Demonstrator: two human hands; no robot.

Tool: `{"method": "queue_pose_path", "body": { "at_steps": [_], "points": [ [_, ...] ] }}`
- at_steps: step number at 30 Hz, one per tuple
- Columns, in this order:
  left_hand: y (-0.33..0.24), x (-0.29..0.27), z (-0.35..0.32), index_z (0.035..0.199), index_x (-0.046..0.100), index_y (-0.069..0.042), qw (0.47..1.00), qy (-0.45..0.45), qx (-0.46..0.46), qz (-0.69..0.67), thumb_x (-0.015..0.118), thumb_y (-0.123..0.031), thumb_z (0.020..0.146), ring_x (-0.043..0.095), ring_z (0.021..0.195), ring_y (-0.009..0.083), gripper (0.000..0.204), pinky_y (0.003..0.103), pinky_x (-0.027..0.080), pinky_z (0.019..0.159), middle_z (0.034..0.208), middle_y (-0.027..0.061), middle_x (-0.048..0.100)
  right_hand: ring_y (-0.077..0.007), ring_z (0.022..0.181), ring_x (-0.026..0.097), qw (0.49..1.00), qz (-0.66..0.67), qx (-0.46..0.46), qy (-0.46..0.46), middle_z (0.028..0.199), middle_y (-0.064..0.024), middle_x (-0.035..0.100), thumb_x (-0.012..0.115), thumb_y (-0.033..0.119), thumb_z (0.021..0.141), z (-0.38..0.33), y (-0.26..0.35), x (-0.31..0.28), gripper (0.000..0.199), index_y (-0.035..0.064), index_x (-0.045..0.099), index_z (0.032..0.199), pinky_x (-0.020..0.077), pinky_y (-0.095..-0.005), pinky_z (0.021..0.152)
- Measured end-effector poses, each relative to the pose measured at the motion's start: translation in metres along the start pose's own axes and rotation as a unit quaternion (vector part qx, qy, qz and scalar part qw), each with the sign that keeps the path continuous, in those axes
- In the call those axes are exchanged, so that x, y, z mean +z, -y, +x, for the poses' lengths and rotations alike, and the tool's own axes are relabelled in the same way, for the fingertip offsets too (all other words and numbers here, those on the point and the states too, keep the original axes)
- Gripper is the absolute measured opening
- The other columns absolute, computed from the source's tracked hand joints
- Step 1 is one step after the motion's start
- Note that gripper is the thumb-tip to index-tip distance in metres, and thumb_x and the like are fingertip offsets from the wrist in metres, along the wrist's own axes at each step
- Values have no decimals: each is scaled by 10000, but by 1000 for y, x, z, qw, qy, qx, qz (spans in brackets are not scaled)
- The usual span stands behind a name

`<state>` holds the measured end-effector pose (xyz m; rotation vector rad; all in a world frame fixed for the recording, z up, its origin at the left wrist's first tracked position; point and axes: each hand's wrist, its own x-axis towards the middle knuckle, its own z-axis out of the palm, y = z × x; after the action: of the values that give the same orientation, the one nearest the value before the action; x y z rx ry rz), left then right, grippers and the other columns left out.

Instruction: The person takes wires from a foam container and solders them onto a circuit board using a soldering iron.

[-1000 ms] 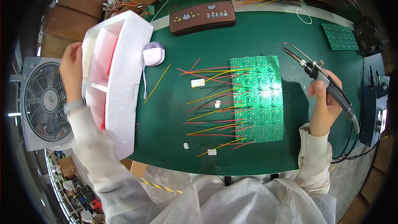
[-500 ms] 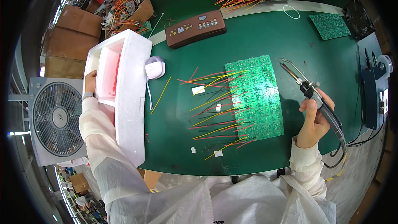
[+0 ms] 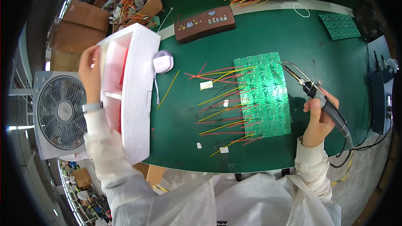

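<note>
Spatial relation of soldering iron and circuit board, seen from above my bench. The green circuit board (image 3: 274, 96) lies flat at 9 o'clock from my right hand (image 3: 320, 119), its long axis running roughly from 12 to 6 o'clock. My right hand is the nearer one; its fingers are closed around the handle of the soldering iron (image 3: 331, 109). The iron's long axis points between 10 and 11 o'clock, which brings its tip just beside the board's upper right corner; whether they touch I cannot tell. My right forearm rises from 6 o'clock, thumb on the near side of the handle.

Red, yellow and black wires (image 3: 217, 122) fan from the board toward 9 o'clock. Farther that way, a loose yellow wire (image 3: 168, 90) slants between 1 and 7 o'clock, well apart from either hand.

My left hand (image 3: 89, 69) is at the left rim of the white foam box (image 3: 140, 96), well apart from the board, which lies at about 4 o'clock from it. Its fingers are bent, pointing toward 1 o'clock, but blurred; I cannot tell whether they grip anything. Red strands (image 3: 124, 67) lie inside the box, at 3 o'clock from that hand.
</note>
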<state>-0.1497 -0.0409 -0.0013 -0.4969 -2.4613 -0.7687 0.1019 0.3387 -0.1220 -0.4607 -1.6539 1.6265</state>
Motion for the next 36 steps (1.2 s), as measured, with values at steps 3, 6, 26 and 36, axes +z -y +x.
{"method": "queue_pose_path", "body": {
  "at_steps": [3,6,26,36],
  "points": [
    [-87,37,-49,840,532,-21,963,258,76,35,581,-67,727,515,704,153,132,255,401,632,779,57,538,-109,563,471,1000,-10,-21,-9,719,-69,499,569,122,788,0,-2,-6,276,-32,460,990,399,-219,531],
    [-100,62,-83,857,481,0,945,300,98,89,556,-36,747,509,744,219,138,297,406,664,832,105,492,-113,566,477,1000,7,-28,3,753,-79,500,577,124,783,0,-1,-4,284,-33,462,991,402,-217,526],
    [-130,105,-131,930,449,-5,984,106,-3,145,492,13,757,506,711,283,180,359,399,625,751,120,511,-107,567,483,999,14,-20,22,754,-79,475,575,109,777,-7,0,-3,280,-34,460,990,403,-203,506],
    [-211,115,-135,829,522,-60,985,108,126,-51,590,55,587,487,784,240,276,338,391,679,879,77,464,-106,571,492,999,-8,-12,32,738,-72,481,572,133,781,-5,-2,-4,295,-35,459,996,407,-200,500]
  ]
}}
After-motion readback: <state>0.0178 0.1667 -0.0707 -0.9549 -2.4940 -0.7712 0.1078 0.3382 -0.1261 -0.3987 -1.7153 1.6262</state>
